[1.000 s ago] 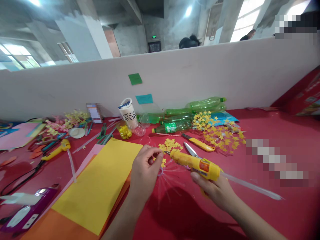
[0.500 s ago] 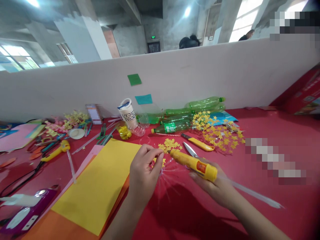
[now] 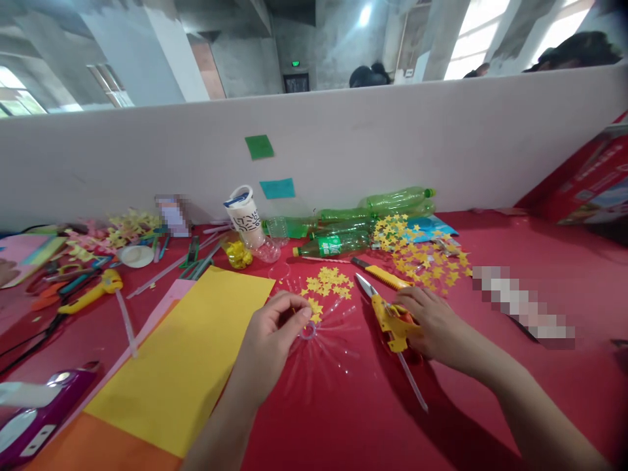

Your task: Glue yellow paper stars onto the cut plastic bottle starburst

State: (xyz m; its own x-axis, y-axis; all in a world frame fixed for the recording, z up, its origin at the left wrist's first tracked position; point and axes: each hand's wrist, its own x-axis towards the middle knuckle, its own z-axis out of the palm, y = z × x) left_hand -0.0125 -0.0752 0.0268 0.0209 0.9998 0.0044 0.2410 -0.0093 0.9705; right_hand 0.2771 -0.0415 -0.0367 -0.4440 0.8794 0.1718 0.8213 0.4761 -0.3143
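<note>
My left hand (image 3: 275,337) is closed in a pinch above the table centre, beside a clear plastic piece (image 3: 308,330) with thin strips fanned out from its ring. What its fingertips hold is too small to make out. Yellow paper stars (image 3: 328,282) lie just beyond. At the right, my right hand (image 3: 429,320) is closed on a yellow glue gun (image 3: 391,322), which is low by the table, a clear glue stick poking out of its back. Scissors (image 3: 364,285) and a yellow utility knife (image 3: 385,276) lie next to it.
Yellow paper (image 3: 191,360) covers the left front. Green bottles (image 3: 343,243), a white cup (image 3: 244,219) and more stars (image 3: 432,258) are at the back. A second glue gun (image 3: 93,293) and a purple tool (image 3: 46,412) lie left. A person's hand (image 3: 6,271) shows at the left edge.
My right hand has moved the glue gun away from my left hand, to the right and down toward the table. My left hand remains pinched. The view has shifted slightly.
</note>
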